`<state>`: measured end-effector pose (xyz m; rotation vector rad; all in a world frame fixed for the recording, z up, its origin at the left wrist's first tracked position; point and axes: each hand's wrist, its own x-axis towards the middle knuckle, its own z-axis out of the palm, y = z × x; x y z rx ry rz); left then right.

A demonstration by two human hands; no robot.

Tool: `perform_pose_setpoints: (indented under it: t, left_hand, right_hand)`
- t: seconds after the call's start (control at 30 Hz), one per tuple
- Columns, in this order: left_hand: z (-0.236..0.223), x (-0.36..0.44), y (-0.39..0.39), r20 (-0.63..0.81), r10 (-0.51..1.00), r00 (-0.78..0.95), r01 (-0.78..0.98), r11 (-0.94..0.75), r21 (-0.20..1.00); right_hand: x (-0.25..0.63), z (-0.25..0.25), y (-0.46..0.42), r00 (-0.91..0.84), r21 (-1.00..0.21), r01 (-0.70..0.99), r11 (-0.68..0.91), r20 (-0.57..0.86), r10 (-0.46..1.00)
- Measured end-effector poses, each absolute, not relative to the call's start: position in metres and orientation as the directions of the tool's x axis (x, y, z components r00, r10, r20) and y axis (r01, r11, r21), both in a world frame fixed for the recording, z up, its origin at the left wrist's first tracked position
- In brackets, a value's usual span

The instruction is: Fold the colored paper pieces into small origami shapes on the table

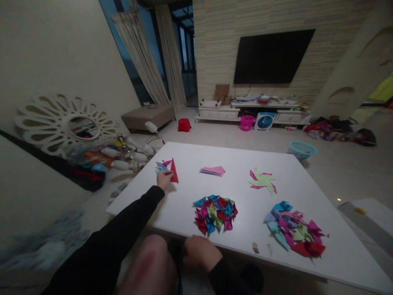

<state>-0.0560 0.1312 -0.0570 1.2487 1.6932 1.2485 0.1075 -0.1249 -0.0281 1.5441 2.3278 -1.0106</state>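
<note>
At the table's left end my left hand (165, 180) has its fingers closed on a red folded paper triangle (174, 170), which stands up from the tabletop. Just behind that hand lie small folded papers (162, 166) in blue, purple and pink, partly covered by it. Low by the near table edge, next to my bare knee (150, 262), is my right hand (201, 252). It is bent downward and its fingers are hidden, so whether it holds anything does not show.
The white table (190, 155) bears a stack of pink paper strips (213, 171), a green and pink pinwheel shape (262, 180), and two heaps of folded paper, one centre (215, 213), one right (296, 229). Beyond stand a blue basket (302, 150) and a red stool (184, 125).
</note>
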Motion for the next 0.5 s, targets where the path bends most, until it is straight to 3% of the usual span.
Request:
perform_pose_setpoints:
  t: [0.07, 0.13, 0.17, 0.23, 0.33, 0.4, 0.5]
  left_hand:
    - [-0.036, -0.028, 0.116, 0.018, 0.981, -0.195, 0.198, 0.022, 0.98]
    - [-0.015, 0.004, 0.091, 0.028, 0.996, -0.084, 0.105, -0.019, 0.994]
    - [-0.007, 0.019, 0.074, 0.031, 0.999, -0.014, 0.035, -0.03, 0.999]
    - [0.002, 0.045, 0.039, 0.006, 0.982, 0.191, -0.271, 0.047, 0.961]
    - [-0.002, 0.07, -0.008, -0.05, 0.945, 0.323, -0.465, 0.204, 0.862]
    - [-0.012, 0.077, -0.025, -0.095, 0.929, 0.358, -0.501, 0.278, 0.82]
    - [-0.029, 0.079, -0.029, -0.133, 0.909, 0.394, -0.481, 0.327, 0.813]
  right_hand:
    - [0.131, -0.025, -0.114, -0.35, -0.443, 0.881, 0.168, -0.371, 0.86]
    - [0.157, -0.02, -0.102, -0.143, -0.453, 0.89, 0.049, -0.176, 0.974]
    - [0.169, -0.017, -0.097, -0.011, -0.486, 0.873, -0.027, -0.074, 0.997]
    - [0.19, -0.013, -0.088, 0.23, -0.654, 0.746, -0.124, 0.079, 0.97]
    - [0.207, -0.012, -0.081, 0.432, -0.943, 0.329, -0.055, 0.099, 0.896]
    - [0.208, -0.013, -0.08, 0.456, -0.997, 0.072, 0.031, 0.061, 0.888]
    - [0.203, -0.016, -0.079, 0.452, -0.997, -0.037, 0.074, 0.049, 0.891]
